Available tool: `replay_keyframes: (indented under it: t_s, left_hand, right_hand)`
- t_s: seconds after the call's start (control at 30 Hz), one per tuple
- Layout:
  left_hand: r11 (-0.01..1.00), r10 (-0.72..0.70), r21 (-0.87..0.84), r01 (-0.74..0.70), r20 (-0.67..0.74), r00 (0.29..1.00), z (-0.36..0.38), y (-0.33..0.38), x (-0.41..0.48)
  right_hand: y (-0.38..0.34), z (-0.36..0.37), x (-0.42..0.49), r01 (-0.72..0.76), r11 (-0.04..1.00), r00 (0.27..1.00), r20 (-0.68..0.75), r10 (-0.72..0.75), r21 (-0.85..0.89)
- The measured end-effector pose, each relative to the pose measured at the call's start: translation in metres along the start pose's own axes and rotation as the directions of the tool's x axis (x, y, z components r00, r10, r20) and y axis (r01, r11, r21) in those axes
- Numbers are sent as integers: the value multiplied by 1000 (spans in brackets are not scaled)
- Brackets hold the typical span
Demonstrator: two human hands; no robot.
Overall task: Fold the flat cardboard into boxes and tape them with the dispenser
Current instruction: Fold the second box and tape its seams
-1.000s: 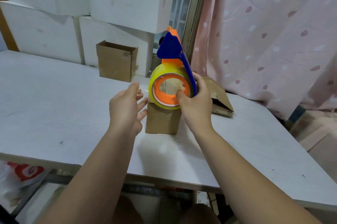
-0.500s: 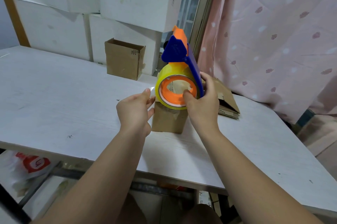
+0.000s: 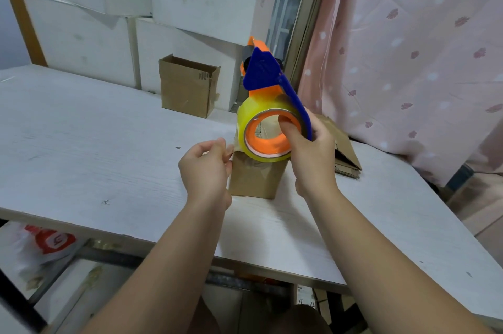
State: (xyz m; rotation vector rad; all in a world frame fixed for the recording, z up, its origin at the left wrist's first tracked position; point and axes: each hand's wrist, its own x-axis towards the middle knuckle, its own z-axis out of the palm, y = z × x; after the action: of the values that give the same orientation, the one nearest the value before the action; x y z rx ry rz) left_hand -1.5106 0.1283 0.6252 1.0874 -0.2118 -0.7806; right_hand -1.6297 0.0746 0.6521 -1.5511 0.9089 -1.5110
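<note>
On the white table (image 3: 81, 129), fingers of the left hand (image 3: 205, 167), spread a moment ago, now pinch the tape end (image 3: 233, 147) at the small box's (image 3: 254, 178) top edge. The right hand (image 3: 310, 154) grips the dispenser (image 3: 272, 116) atop that box, thumb inside the roll, so taping can likely start.

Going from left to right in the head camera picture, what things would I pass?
red-and-white bag → left hand → small cardboard box → right hand, gripping the tape dispenser → flat cardboard → pink curtain
</note>
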Motion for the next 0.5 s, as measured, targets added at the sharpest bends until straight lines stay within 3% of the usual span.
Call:
replay_keyframes:
  t_s: [0.17,0.5]
  left_hand:
    - [982,115,145,-119,36,993,0,-7,4]
    - [926,149,332,-180,117,982,-1,-10,5]
  right_hand:
    - [-2,-8,7,-50,998,993,105,53,-29]
    - [-2,-13,12,-44,990,984,165,66,-132]
